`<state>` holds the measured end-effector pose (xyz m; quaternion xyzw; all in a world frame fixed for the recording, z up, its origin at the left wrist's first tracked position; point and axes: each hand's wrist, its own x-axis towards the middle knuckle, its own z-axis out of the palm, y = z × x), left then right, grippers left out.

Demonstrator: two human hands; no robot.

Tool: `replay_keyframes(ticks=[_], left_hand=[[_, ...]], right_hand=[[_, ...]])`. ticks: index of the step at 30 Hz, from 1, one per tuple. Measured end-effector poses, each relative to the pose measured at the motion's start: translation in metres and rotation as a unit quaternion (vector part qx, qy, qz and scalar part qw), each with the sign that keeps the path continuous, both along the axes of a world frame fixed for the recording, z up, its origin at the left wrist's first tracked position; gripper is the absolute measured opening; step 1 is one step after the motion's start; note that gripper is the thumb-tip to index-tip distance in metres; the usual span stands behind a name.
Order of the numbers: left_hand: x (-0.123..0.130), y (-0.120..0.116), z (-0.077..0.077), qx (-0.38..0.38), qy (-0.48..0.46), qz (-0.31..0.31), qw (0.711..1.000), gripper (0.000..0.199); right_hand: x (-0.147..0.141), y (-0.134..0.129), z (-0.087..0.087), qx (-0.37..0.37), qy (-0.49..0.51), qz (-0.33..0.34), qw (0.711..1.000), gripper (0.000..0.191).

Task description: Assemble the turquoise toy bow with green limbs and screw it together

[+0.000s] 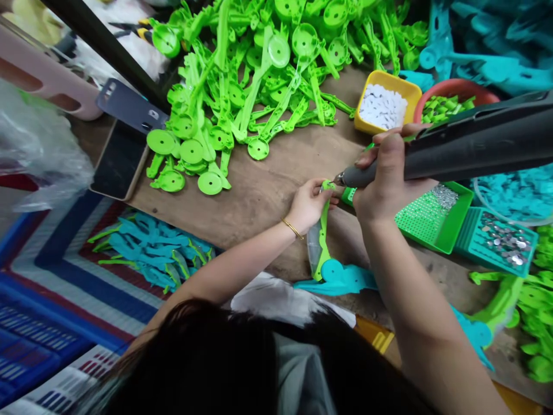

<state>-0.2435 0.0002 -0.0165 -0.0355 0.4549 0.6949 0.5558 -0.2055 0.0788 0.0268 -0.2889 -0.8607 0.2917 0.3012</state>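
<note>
My left hand (309,203) pinches the upper end of a long green plastic part (322,245), whose lower end joins a blue plastic piece (339,278) near the table's front edge. A clear strip shows along the green part's side. My right hand (384,178) is wrapped round a dark grey electric screwdriver (470,141), held nearly level. Its metal tip meets the green part's end right beside my left fingertips. Whether a screw sits under the tip is too small to make out.
Green plastic parts (276,52) are heaped at the back of the wooden table (242,202). On the right stand a yellow tub (417,95) of white pieces, a red bowl (479,86), a green basket (462,225) and a teal basket (470,253). Two phones (118,158) lie left.
</note>
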Motion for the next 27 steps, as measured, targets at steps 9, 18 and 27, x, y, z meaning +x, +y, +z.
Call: replay_keyframes(ticks=[9,18,27], left_hand=[[0.000,0.000,0.005,-0.008,0.007,0.006,1.000,0.016],[0.005,0.001,-0.004,0.000,0.035,0.014,0.999,0.012],[-0.018,-0.016,-0.001,-0.090,0.541,-0.025,0.836,0.035]], right_hand=[[-0.008,0.003,-0.006,-0.113,0.305,-0.042,0.945,0.036],[-0.018,-0.010,-0.005,-0.138,0.355,-0.066,0.922,0.029],[0.007,0.023,0.048,-0.088,0.442,-0.085,0.889,0.019]])
